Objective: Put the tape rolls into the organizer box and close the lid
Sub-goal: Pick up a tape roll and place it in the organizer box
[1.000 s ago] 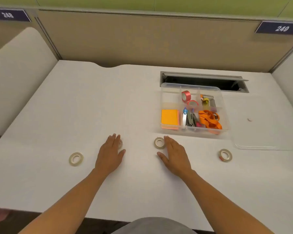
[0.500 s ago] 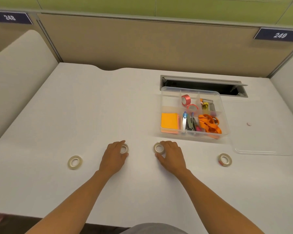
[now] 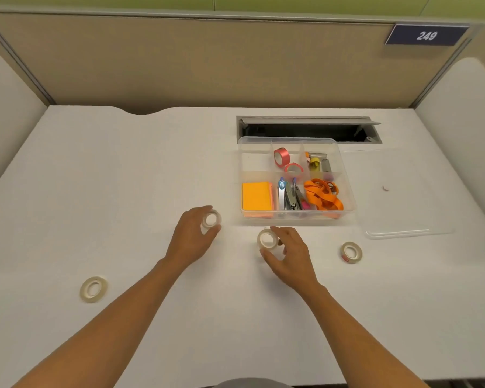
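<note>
Tape rolls sit in four spots in the head view. Our left hand [image 3: 192, 238] pinches one roll [image 3: 211, 219] at centre frame; our right hand [image 3: 290, 254] grips another [image 3: 267, 239] just below the box [image 3: 347, 177]. A third roll [image 3: 93, 289] lies lower left on the desk [image 3: 123, 177], a fourth [image 3: 351, 252] right of centre. We see the lid [image 3: 409, 208] flat beside the open box.

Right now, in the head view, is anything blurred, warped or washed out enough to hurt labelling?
Head view: wide-angle bending curves the desk edges and partition; lighting is even and soft, shadows faint. The clear lid nearly vanishes against the white surface. Tape rolls in the left hand and right hand look pale and slightly soft; the organizer box contents read clearly.
</note>
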